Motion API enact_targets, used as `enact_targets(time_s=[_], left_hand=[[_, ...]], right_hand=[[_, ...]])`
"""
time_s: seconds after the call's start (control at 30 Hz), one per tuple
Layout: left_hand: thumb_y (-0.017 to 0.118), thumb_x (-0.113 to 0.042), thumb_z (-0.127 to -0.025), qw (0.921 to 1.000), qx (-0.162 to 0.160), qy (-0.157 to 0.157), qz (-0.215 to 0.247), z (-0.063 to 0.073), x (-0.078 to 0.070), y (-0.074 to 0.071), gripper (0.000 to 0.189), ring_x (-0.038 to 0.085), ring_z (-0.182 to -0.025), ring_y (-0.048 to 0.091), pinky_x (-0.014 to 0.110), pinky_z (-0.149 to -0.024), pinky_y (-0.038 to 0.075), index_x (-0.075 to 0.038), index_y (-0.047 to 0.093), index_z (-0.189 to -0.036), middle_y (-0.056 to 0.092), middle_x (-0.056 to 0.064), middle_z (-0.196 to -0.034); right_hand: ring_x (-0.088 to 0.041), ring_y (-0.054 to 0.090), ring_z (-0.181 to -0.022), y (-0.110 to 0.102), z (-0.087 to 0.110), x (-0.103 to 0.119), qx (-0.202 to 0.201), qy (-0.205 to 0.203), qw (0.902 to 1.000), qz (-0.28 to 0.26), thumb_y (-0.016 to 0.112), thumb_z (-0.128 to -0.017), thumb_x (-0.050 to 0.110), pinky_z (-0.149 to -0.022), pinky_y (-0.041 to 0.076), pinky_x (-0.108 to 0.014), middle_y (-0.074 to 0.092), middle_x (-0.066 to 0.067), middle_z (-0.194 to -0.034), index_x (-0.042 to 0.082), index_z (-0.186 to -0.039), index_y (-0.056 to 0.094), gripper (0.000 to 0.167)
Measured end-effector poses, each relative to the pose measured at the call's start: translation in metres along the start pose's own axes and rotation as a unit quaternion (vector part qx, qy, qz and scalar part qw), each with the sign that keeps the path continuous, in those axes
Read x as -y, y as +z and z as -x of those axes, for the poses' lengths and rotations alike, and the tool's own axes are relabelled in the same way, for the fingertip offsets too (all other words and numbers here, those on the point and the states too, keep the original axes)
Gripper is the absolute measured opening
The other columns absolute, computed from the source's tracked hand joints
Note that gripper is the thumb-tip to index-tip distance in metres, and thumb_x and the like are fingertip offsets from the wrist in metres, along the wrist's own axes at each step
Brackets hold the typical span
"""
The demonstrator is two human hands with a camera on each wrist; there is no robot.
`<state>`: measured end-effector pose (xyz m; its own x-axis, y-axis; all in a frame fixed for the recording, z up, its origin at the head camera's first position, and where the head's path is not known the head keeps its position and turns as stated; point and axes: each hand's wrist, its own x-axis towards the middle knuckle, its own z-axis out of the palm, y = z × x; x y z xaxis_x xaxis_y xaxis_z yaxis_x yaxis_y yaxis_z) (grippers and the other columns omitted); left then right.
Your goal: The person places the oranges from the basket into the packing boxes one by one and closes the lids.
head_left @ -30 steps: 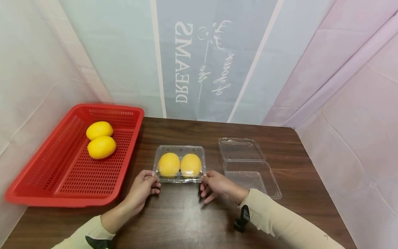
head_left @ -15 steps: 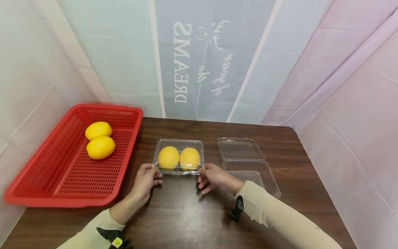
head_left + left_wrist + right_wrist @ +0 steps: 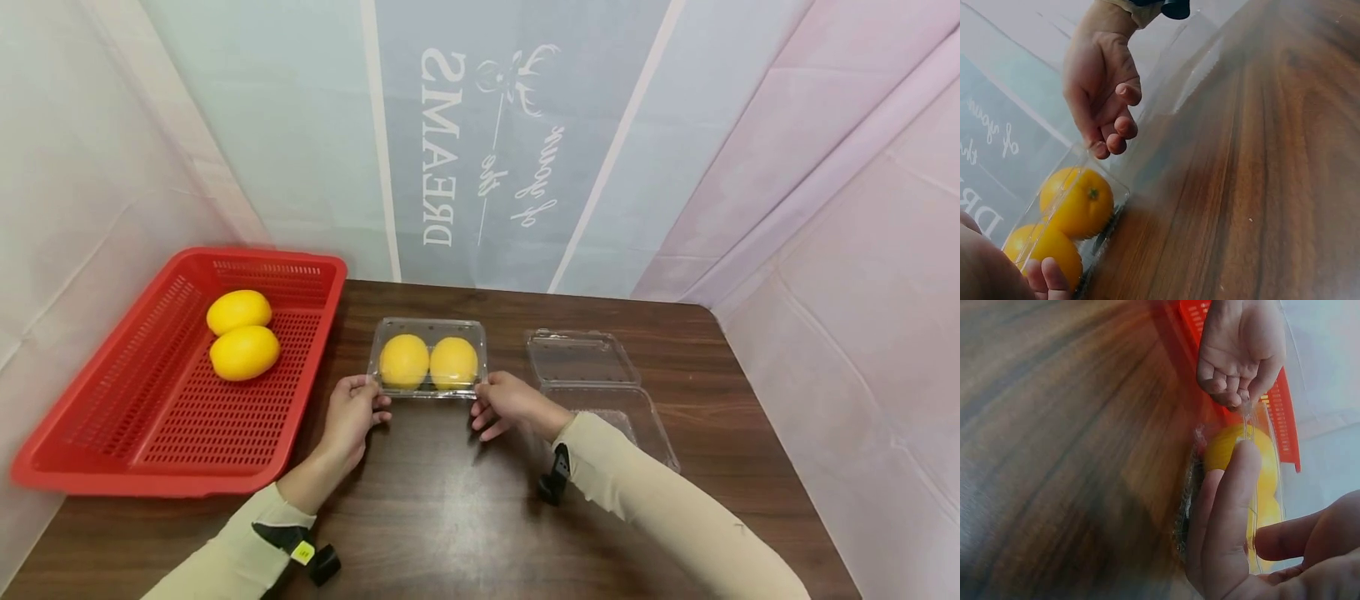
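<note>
Nearest the body, the tabletop [image 3: 450, 500] shows a wider stretch before the hands than a second ago. And there go the hands, forward together! The left hand [image 3: 351, 417] pinches one near corner of the lidded clear box [image 3: 431, 326], the right hand [image 3: 513, 402] pinches the other. Inside, between the hands and just past them, two yellow fruits [image 3: 453, 363] ride side by side; the packed box now sits farther out, its pair in place. Beside and beyond the right hand, the open container [image 3: 591, 385] hasn't budged. Out past the left hand, the red basket [image 3: 306, 385] keeps its two loose fruits [image 3: 244, 352], so that half looks unpacked.
</note>
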<state>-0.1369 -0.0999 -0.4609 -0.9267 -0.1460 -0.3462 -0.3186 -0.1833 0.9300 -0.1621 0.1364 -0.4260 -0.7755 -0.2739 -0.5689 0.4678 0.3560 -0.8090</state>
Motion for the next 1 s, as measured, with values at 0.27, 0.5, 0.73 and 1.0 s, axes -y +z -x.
enact_targets(time_s=[0.27,0.5,0.73,1.0], left_hand=[[0.04,-0.005,-0.107,0.9976,-0.04,0.007,0.056,-0.01,0.002,0.013,0.018,0.009,-0.079,0.054,0.021,-0.063,0.053,0.001,0.038,-0.125,0.046,0.01,-0.104],[0.041,-0.008,-0.109,0.9954,-0.058,0.009,0.076,-0.018,0.001,0.015,0.02,0.009,-0.08,0.053,0.021,-0.064,0.052,0.001,0.039,-0.126,0.045,0.009,-0.105],[0.043,-0.009,-0.108,0.9896,-0.092,0.006,0.11,-0.029,-0.002,0.025,0.017,0.01,-0.078,0.053,0.018,-0.061,0.052,0.0,0.043,-0.123,0.047,0.011,-0.107],[0.043,-0.008,-0.108,0.9834,-0.108,0.022,0.144,-0.043,-0.004,0.032,0.013,0.01,-0.077,0.052,0.018,-0.059,0.05,-0.002,0.044,-0.119,0.046,0.009,-0.109]], right_hand=[[-0.018,0.061,-0.065,-0.004,-0.009,0.008,0.001,0.004,1.0,-0.004,0.034,-0.11,0.009,-0.054,0.057,-0.027,0.056,-0.009,-0.081,-0.012,-0.116,0.049,0.026],[-0.017,0.061,-0.063,-0.003,-0.018,0.012,-0.003,0.004,1.0,-0.004,0.034,-0.11,0.009,-0.053,0.056,-0.026,0.055,-0.009,-0.079,-0.012,-0.117,0.049,0.026],[-0.017,0.059,-0.062,-0.004,-0.024,0.017,-0.022,0.01,0.9997,-0.009,0.034,-0.11,0.011,-0.052,0.055,-0.025,0.054,-0.008,-0.078,-0.011,-0.122,0.049,0.028],[-0.016,0.059,-0.059,-0.002,-0.037,0.02,-0.044,-0.006,0.9989,-0.013,0.034,-0.108,0.009,-0.051,0.055,-0.025,0.054,-0.008,-0.074,-0.012,-0.119,0.047,0.027]])
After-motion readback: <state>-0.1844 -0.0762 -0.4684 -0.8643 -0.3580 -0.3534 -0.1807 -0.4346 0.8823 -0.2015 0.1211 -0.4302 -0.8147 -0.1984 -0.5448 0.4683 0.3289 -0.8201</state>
